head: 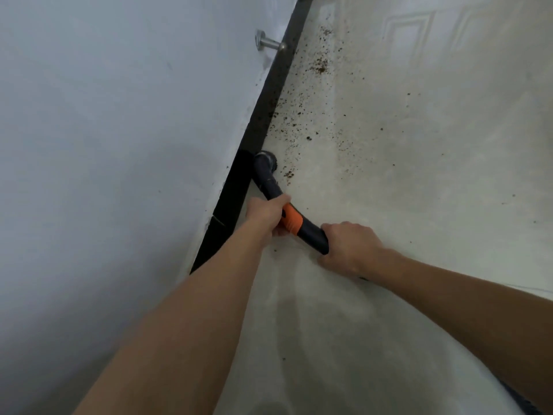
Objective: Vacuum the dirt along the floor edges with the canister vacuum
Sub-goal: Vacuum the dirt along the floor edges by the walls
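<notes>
A dark vacuum wand (270,187) with an orange band (291,220) slants down to the pale floor beside a black skirting strip (269,115). Its round nozzle (266,161) sits on the floor right at the skirting. My left hand (267,215) grips the wand just above the orange band. My right hand (348,247) grips the wand's rear end. Brown dirt crumbs (299,115) lie scattered along the floor edge beyond the nozzle, with a denser patch (320,67) farther up. The canister is out of view.
A white wall (119,130) fills the left side. A metal door stop (267,42) sticks out of it above the skirting. The floor (419,175) stretches to the right, with a few stray specks.
</notes>
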Demonstrator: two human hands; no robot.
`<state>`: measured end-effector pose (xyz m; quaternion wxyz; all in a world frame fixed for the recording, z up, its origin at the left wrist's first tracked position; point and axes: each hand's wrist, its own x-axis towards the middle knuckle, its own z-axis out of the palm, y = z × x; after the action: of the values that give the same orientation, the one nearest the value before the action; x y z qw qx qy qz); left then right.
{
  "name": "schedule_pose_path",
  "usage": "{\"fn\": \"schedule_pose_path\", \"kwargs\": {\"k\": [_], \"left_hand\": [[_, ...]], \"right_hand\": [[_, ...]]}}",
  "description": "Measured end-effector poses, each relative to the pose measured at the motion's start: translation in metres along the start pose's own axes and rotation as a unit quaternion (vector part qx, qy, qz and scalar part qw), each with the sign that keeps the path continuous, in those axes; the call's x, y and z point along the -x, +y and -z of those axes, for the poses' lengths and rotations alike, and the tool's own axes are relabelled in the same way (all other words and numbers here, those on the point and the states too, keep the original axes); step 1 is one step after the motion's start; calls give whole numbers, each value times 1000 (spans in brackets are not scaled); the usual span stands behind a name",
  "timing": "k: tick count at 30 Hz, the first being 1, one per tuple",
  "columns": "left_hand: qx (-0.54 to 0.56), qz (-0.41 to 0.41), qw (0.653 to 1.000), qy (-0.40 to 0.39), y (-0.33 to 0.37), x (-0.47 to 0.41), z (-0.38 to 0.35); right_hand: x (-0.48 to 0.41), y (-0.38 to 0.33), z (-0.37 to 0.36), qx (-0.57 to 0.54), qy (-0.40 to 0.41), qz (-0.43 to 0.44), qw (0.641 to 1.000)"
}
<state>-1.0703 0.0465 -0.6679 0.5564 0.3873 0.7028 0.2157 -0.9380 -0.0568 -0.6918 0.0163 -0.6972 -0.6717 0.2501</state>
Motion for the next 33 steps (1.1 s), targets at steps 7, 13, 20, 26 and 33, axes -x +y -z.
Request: {"fn": "schedule_pose_path", "kwargs": {"k": [7, 13, 20, 26, 33], "left_hand": [[25, 43, 999, -6, -78, 67, 45], [5, 54, 998, -32, -121, 110, 72], [-15, 54, 996, -72, -128, 130, 57], [-9, 51, 995, -87, -104, 120, 38], [-4, 30, 997, -72, -60, 78, 20]], "right_hand": [[88, -31, -41, 7, -61, 57, 996], [145, -55, -71, 7, -90, 63, 994], [172, -40, -74, 23, -79, 26, 996], [157, -25, -63, 20, -61, 4, 998], [101, -12, -36, -5, -47, -2, 999]]}}
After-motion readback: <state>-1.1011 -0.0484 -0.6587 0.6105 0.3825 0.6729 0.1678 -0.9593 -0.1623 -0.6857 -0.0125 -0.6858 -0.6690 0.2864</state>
